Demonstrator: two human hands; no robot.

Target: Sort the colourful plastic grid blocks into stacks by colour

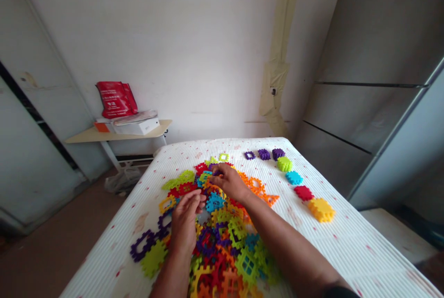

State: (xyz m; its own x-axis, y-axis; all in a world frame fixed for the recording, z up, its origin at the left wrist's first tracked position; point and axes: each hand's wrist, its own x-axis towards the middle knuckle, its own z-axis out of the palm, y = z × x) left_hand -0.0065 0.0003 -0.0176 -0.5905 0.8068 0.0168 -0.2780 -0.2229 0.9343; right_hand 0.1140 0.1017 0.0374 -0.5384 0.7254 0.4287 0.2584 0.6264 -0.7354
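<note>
Behind, red bag (pixel 118 112) with white print (pixel 111 103), unreadable; left hand (pixel 188 207), right hand (pixel 229 181) over pieces (pixel 215 201), grip unclear.

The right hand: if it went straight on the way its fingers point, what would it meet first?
Probably the yellow-green piece just beyond the right hand, though the hand's height is unclear, so it might pass above.

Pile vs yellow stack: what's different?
Colour: the pile mixes many colours; the yellow stack is all yellow.
Order: the pile is a loose jumble; the yellow stack is squared up in layers.
Size: the pile covers far more area than the yellow stack.
Shared: both have toothed edges and lie on the white cover.
</note>
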